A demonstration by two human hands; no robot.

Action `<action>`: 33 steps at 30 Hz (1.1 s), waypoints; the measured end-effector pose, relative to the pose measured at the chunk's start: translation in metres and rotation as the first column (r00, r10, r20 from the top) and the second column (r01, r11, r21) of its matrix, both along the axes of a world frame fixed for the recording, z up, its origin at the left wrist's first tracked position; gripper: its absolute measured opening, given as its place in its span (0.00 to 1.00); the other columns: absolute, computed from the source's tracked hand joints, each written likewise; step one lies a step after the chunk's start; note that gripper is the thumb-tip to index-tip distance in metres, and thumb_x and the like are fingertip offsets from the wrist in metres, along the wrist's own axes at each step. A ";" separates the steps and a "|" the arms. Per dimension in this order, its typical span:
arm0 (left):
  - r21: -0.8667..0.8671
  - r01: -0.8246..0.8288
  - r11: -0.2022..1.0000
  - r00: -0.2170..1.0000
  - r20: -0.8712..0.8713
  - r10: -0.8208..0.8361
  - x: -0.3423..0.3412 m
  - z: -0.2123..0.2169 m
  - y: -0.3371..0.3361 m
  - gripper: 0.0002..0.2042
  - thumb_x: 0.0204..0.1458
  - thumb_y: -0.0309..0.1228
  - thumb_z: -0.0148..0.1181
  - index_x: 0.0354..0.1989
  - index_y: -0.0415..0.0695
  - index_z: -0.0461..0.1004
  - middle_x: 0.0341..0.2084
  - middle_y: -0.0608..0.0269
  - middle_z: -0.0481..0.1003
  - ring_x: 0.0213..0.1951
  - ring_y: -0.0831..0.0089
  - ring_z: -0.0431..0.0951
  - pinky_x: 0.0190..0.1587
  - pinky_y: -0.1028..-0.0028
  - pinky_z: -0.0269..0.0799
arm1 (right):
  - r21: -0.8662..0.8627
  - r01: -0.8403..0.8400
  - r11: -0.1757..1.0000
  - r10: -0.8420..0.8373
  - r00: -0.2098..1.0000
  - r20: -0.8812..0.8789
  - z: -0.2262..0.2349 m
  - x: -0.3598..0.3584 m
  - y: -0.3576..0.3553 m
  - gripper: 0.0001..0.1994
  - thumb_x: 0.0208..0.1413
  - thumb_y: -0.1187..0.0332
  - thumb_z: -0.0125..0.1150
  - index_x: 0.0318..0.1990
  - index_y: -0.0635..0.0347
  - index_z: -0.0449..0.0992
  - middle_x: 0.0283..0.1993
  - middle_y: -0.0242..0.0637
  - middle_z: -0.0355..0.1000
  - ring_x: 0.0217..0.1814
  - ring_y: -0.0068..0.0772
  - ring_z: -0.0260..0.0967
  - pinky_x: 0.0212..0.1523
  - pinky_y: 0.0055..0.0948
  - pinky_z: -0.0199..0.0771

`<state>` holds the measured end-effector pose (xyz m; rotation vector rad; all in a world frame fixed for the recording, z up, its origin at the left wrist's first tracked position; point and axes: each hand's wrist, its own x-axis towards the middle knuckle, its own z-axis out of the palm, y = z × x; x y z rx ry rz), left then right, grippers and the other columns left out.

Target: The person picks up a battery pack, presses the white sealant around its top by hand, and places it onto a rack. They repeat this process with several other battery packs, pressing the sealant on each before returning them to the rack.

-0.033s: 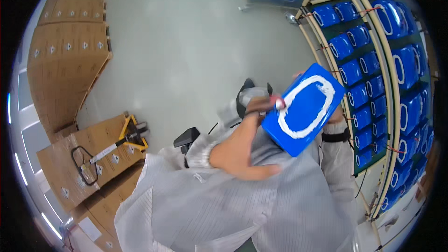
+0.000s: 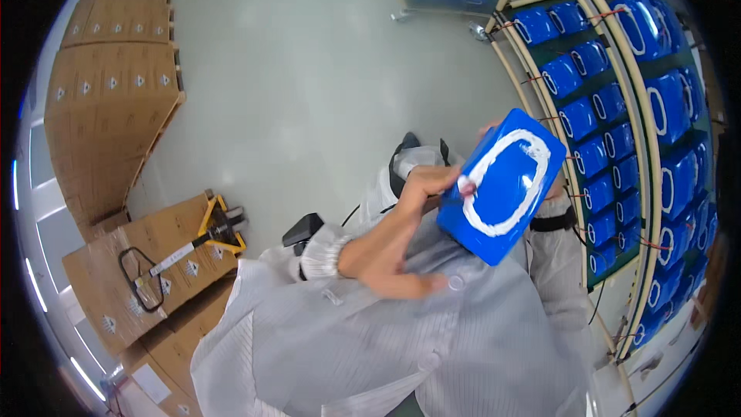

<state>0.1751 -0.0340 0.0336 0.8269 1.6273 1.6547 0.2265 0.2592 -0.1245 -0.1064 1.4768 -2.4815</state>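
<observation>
A glossy blue shrink-wrapped pack (image 2: 502, 189), shaped like a rectangular block, is held tilted in front of my body. A thick white ring of paste-like material (image 2: 538, 156) runs round its upper face. My right hand (image 2: 551, 205) grips the pack from behind and its right side; most of that hand is hidden by it. At the ring's left edge, an outstretched fingertip of my left hand (image 2: 386, 243) touches the white material. That hand's thumb stands well apart, and the fingertip looks slightly blurred.
To the right, a tube-framed rack (image 2: 637, 112) carries several rows of similar blue packs with white rings and thin wires. A wheeled cart (image 2: 455, 6) holds more at the back. Stacked cartons (image 2: 116, 100) line the left, near a yellow-framed pallet jack (image 2: 220, 224).
My left hand has shifted slightly left and down, its fingertip sliding a little along the ring. The pack has dropped slightly toward me, still in my right hand.
</observation>
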 end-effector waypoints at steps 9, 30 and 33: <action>-0.027 -0.116 0.993 0.958 0.261 0.119 -0.043 0.012 0.027 0.35 0.47 0.36 0.56 0.67 0.36 0.64 0.64 0.52 0.67 0.65 0.62 0.67 0.70 0.58 0.57 | 0.002 -0.337 0.942 0.337 0.941 0.022 0.060 -0.031 -0.022 0.57 0.25 0.48 0.89 0.66 0.62 0.66 0.62 0.43 0.72 0.65 0.39 0.69 0.64 0.41 0.70; 0.281 0.097 0.955 0.964 0.212 -0.160 -0.043 0.018 0.046 0.25 0.43 0.23 0.56 0.55 0.34 0.75 0.51 0.53 0.77 0.54 0.64 0.76 0.61 0.66 0.68 | 0.329 -0.328 0.885 0.434 0.837 -0.333 0.081 -0.045 -0.029 0.44 0.38 0.47 0.78 0.60 0.66 0.69 0.58 0.44 0.70 0.59 0.38 0.69 0.60 0.35 0.68; 0.285 0.104 0.953 0.957 0.233 -0.174 -0.044 0.021 0.042 0.25 0.43 0.23 0.55 0.55 0.33 0.75 0.52 0.53 0.77 0.54 0.64 0.76 0.62 0.66 0.67 | 0.359 -0.219 0.907 0.349 0.870 -0.349 0.044 -0.023 -0.020 0.44 0.36 0.46 0.79 0.57 0.66 0.71 0.53 0.41 0.70 0.55 0.35 0.70 0.56 0.33 0.68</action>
